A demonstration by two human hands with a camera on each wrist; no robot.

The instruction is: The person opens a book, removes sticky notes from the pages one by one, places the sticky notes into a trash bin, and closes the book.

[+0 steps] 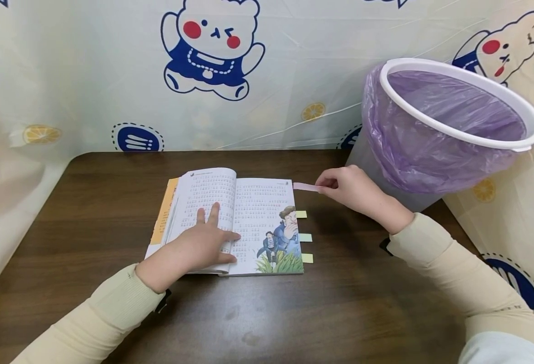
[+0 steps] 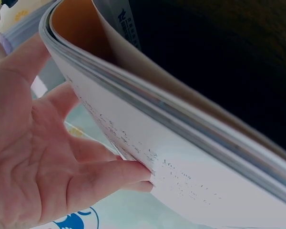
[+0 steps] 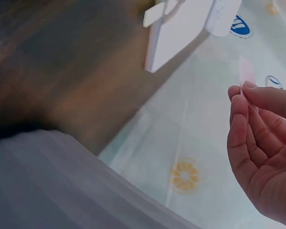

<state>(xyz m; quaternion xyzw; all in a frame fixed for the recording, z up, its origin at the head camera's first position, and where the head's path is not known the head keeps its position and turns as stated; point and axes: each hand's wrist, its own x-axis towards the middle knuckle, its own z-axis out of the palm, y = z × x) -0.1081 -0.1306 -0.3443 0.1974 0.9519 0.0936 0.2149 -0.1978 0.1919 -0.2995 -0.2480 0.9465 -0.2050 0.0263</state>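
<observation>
An open book (image 1: pixel 260 202) lies on the wooden table, its right page carrying a picture of two figures in grass. Across the left page and the fold rests the left hand (image 1: pixel 196 245), fingers spread. In the left wrist view that hand (image 2: pixel 52 157) touches the curved pages (image 2: pixel 181 176) with its fingertips. Thumb and forefinger of the right hand (image 1: pixel 355 189) pinch a pink sticky tab (image 1: pixel 305 187) beside the book's upper right corner; in the head view its far end meets the page edge, though contact is unclear. The right wrist view shows the pinched tab (image 3: pixel 247 71) pointing up.
Green and yellowish sticky tabs (image 1: pixel 305 237) stick out from the book's right edge. A bin (image 1: pixel 435 131) with a purple liner and white rim stands behind the right hand. A patterned curtain (image 1: pixel 294 65) borders the table (image 1: pixel 89 202) at the back and sides.
</observation>
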